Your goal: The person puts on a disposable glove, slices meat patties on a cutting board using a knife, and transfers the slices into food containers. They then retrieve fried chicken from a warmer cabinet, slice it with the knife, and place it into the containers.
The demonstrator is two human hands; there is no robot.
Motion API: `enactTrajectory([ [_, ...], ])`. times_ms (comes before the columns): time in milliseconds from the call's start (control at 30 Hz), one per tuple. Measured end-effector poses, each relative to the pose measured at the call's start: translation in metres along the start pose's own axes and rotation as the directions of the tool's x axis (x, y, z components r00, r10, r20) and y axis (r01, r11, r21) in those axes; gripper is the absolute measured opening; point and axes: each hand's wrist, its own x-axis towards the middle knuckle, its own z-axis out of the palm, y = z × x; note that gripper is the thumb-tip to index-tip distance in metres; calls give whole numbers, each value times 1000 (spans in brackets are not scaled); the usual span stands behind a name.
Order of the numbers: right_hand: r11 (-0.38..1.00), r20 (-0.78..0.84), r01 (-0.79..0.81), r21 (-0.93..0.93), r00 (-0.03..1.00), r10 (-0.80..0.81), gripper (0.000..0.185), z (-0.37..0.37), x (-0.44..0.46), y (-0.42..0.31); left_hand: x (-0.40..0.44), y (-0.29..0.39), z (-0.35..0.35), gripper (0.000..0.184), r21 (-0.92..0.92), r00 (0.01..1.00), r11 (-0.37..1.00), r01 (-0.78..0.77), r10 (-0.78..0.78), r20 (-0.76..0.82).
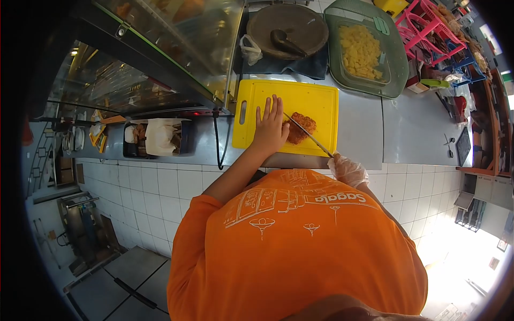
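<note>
On the yellow cutting board [321, 101] lies a piece of reddish-brown fried meat [300, 134], crisp-looking on its surface. My left hand [271, 129] is bare and rests flat on the board to the left of the meat, fingers stretched out, the thumb side close to its edge. In a clear plastic glove, my right hand [347, 170] grips a knife [316, 141] by its handle at the board's lower right edge. The blade runs diagonally up and left across the meat. Whether it has cut into the meat, I cannot tell.
Behind the board sit a stone mortar [262, 32] with a dark pestle [286, 43] and a green tub [396, 69] with yellow chunks. A glass display case [176, 48] rises at left, its black cable [217, 139] hanging down. A black box [184, 139] stands further left.
</note>
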Motion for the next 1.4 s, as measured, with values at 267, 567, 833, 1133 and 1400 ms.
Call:
enactTrajectory([
  [267, 997, 182, -66, 26, 982, 60, 43, -13, 5, -9, 65, 12, 14, 65, -11, 981, 981, -192, 191, -22],
  [567, 985, 201, -135, 111, 973, 110, 44, -15, 1, -23, 95, 0, 52, 63, -37, 946, 957, -288, 290, 144],
  [833, 979, 259, -156, 131, 958, 118, 38, -10, 14, -22, 99, -6, 59, 65, -50, 949, 965, -259, 264, 170],
  [1133, 958, 228, -188, 217, 964, 137, 41, 7, 8, -23, 96, -3, 59, 66, -43, 927, 961, -274, 276, 253],
  [1400, 977, 118, -105, 188, 989, 84, 46, -19, -3, -24, 103, 0, 43, 68, -91, 959, 960, -266, 273, 80],
])
